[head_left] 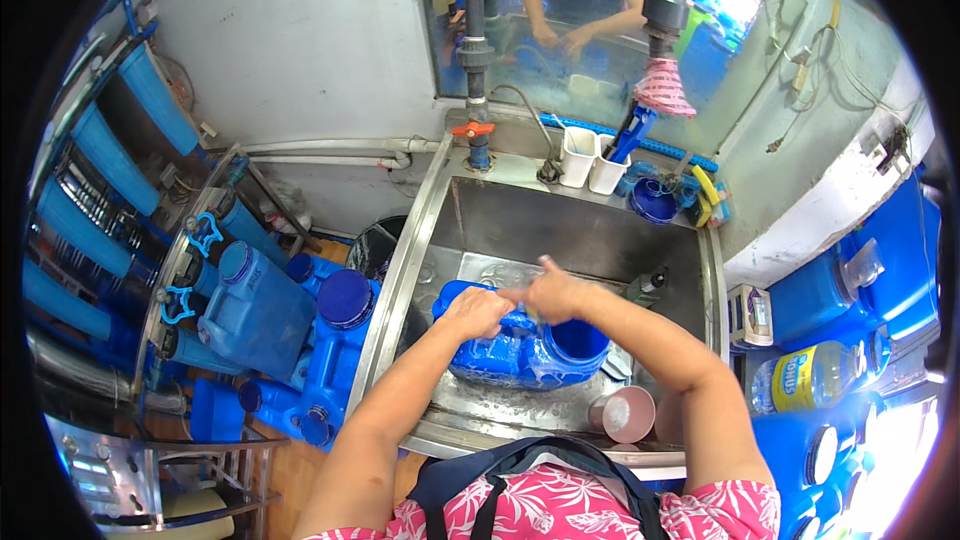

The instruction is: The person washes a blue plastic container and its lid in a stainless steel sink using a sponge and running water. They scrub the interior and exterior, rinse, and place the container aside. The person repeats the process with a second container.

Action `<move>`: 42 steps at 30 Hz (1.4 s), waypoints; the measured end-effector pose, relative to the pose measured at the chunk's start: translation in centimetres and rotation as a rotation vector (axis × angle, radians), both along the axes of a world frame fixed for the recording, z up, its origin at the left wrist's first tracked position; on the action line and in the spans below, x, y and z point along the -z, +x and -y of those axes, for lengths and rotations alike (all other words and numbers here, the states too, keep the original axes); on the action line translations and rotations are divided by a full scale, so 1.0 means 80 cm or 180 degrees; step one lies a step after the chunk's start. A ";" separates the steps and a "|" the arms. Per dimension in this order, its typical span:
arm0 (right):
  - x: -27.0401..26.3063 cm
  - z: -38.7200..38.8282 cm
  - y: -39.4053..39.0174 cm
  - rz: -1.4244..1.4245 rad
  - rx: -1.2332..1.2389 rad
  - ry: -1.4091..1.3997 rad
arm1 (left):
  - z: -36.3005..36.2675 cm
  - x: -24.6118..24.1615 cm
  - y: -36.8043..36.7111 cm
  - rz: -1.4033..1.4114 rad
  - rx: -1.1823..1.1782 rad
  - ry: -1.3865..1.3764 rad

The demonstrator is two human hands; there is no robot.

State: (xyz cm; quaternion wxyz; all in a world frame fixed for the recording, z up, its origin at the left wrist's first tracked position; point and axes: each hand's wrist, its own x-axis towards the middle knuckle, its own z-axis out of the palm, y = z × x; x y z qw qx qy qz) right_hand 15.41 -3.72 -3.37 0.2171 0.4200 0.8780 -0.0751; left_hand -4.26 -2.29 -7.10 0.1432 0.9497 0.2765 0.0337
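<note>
A wet blue plastic water jug (487,360) lies in the stainless steel sink (480,416), streaked with suds. Its wide uncapped mouth is on the right side. My left hand (474,313) is closed on the jug's handle. Over the jug's top, close to the left fingers, is my right hand (555,292), blurred. A small yellowish patch shows under its fingers; whether it holds something is unclear. To the jug's right, a pink plastic cup (631,415) rests on the sink bottom, and a bottle with a black top (646,283) stands near the right wall.
A grey pipe (475,52) with an orange valve handle (472,130) rises behind the sink. White holders (579,157), a blue cap (652,201) and a yellow-handled brush (703,191) sit on the back ledge. Blue jugs (262,307) crowd the left floor; more containers (806,307) stand right.
</note>
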 end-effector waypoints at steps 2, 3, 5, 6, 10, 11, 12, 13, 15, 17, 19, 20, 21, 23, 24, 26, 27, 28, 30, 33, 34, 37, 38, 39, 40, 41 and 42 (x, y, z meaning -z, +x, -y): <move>-0.001 -0.001 -0.018 0.0014 -0.0379 -0.0064 | 0.003 0.002 -0.004 -0.0038 -0.0023 -0.0077; -0.001 -0.003 -0.013 -0.0108 -0.0473 -0.0122 | 0.006 0.003 -0.007 -0.0156 -0.0051 -0.0127; 0.001 -0.020 0.018 -0.0170 -0.0408 0.0158 | 0.011 0.003 -0.008 0.0010 -0.0276 -0.0063; 0.004 -0.029 0.042 -0.0346 -0.0063 0.0299 | 0.014 0.003 -0.006 0.0051 -0.0446 -0.0038; 0.034 -0.027 0.140 -0.2025 0.2810 0.0579 | 0.024 0.001 0.012 0.0247 -0.1222 0.0090; 0.047 -0.016 0.147 -0.2362 0.3385 0.0739 | 0.025 0.000 0.017 0.0164 -0.1492 0.0097; 0.063 -0.003 0.143 -0.2772 0.3865 0.0912 | 0.032 0.002 0.028 0.0199 -0.1838 -0.0033; 0.075 0.010 0.135 -0.3082 0.4569 0.1146 | 0.037 0.005 0.042 0.0128 -0.2217 -0.0141; 0.102 0.031 0.093 -0.3772 0.4710 0.1447 | 0.045 0.014 0.072 0.0039 -0.2645 -0.0764; 0.111 0.044 0.059 -0.4107 0.4245 0.0787 | 0.039 0.027 0.098 0.0415 -0.2413 -0.2401; 0.099 0.049 0.046 -0.3993 0.3854 0.0615 | 0.055 0.047 0.118 0.2047 -0.2709 -0.3940; 0.085 0.045 0.051 -0.4036 0.3952 0.0482 | 0.062 0.056 0.130 0.2460 -0.2981 -0.3905; 0.069 0.044 0.060 -0.4082 0.4042 0.0295 | 0.068 0.064 0.141 0.2873 -0.3255 -0.3805; 0.042 0.053 0.067 -0.3817 0.4320 0.0907 | 0.071 0.078 0.164 0.3594 -0.3562 -0.3924; 0.034 0.064 0.067 -0.3823 0.4093 0.1299 | 0.067 0.082 0.176 0.3998 -0.3713 -0.3956; 0.034 0.099 0.050 -0.3566 0.3365 0.2293 | 0.049 0.085 0.196 0.4339 -0.3904 -0.3721; 0.043 0.121 0.034 -0.3277 0.2701 0.2901 | 0.040 0.084 0.206 0.4627 -0.3959 -0.3807; 0.056 0.152 0.019 -0.3020 0.2795 0.2482 | 0.032 0.083 0.210 0.4755 -0.3676 -0.3971; 0.078 0.199 0.014 -0.2707 0.2565 0.2292 | 0.024 0.079 0.216 0.4826 -0.3427 -0.4102; 0.082 0.214 0.063 -0.2498 0.2211 0.2806 | 0.032 0.076 0.214 0.4475 -0.3683 -0.3716; 0.076 0.207 0.079 -0.1967 0.3221 0.2295 | 0.036 0.075 0.213 0.4197 -0.3693 -0.3293; 0.046 0.176 0.102 -0.2585 0.3212 0.2991 | 0.049 0.078 0.209 0.4674 -0.3452 -0.3070; 0.038 0.166 0.097 -0.2888 0.2197 0.2676 | 0.049 0.080 0.207 0.4732 -0.3445 -0.3062; 0.032 0.158 0.091 -0.3158 0.1609 0.2397 | 0.048 0.082 0.204 0.4486 -0.3513 -0.3051; 0.028 0.151 0.086 -0.2468 0.0783 0.1939 | 0.047 0.083 0.200 0.4310 -0.3393 -0.3109; 0.027 0.146 0.081 -0.2014 0.0130 0.1733 | 0.046 0.085 0.195 0.4112 -0.3272 -0.2986; 0.027 0.143 0.081 -0.1715 0.0442 0.1553 | 0.047 0.086 0.192 0.4283 -0.3258 -0.3080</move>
